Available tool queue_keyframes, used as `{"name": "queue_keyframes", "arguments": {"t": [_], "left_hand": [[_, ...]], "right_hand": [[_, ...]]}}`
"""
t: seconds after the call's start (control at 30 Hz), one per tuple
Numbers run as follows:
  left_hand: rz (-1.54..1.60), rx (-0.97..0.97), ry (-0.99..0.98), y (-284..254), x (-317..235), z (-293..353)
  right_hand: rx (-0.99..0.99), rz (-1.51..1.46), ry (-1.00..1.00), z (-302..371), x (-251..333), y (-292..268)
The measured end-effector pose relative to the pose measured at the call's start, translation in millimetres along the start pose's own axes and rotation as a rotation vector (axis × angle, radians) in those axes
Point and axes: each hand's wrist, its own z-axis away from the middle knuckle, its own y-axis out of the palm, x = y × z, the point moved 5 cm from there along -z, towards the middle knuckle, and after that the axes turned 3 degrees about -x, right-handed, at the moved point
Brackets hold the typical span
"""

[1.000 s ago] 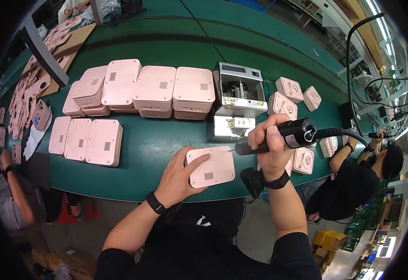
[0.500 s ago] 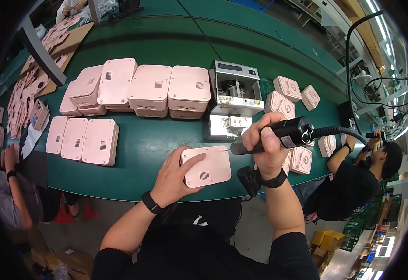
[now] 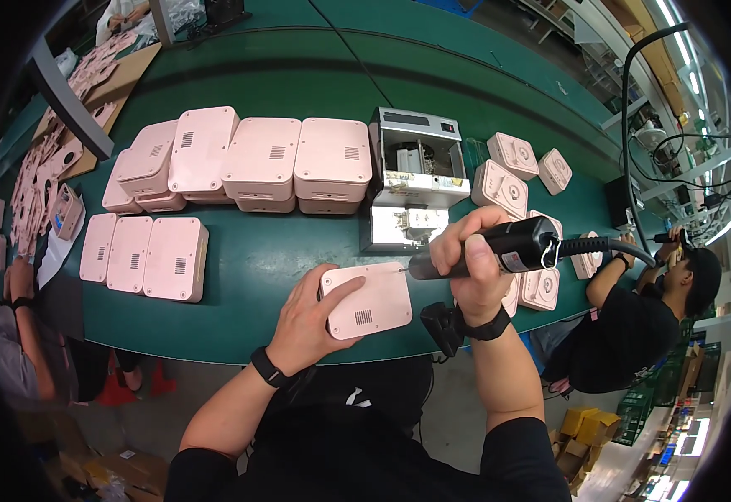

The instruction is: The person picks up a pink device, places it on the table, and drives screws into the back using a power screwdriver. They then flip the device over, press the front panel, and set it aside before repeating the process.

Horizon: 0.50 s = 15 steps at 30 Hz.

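Observation:
My left hand [image 3: 307, 316] grips a pink plastic box [image 3: 371, 305] from its left side, thumb and fingers around its edges. The box's face has a small grille and screws or screw holes at its corners. In my right hand [image 3: 476, 259] is a black electric screwdriver [image 3: 516, 243], held nearly level with its cord running off to the right. Its bit reaches the box's upper right corner; whether a screw sits under the tip is too small to tell. Just beyond stands a metal screw feeder [image 3: 420, 180] with an open top.
Stacked pink boxes [image 3: 258, 155] stand at the back left, with three more boxes [image 3: 173, 259] in front of them. Pink boxes with round fittings [image 3: 499, 188] lie to the right. A co-worker [image 3: 650, 326] works at the right; another person [image 3: 27, 335] is at the left.
The view has shifted very slightly. My hands, the pink box and the screwdriver keep nearly the same places, with the bit still at the same corner.

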Motion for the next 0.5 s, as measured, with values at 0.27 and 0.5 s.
{"name": "queue_keyframes", "arguments": {"t": [0.27,0.5], "left_hand": [[-0.009,0.021,0.0,-2.1,1.3,1.4],[0.015,0.063,0.052,7.4,-3.6,-9.5]], "right_hand": [[-0.042,0.016,-0.047,-11.6,27.9,6.5],[-0.132,0.068,-0.186,-37.8,37.8,0.9]]}}
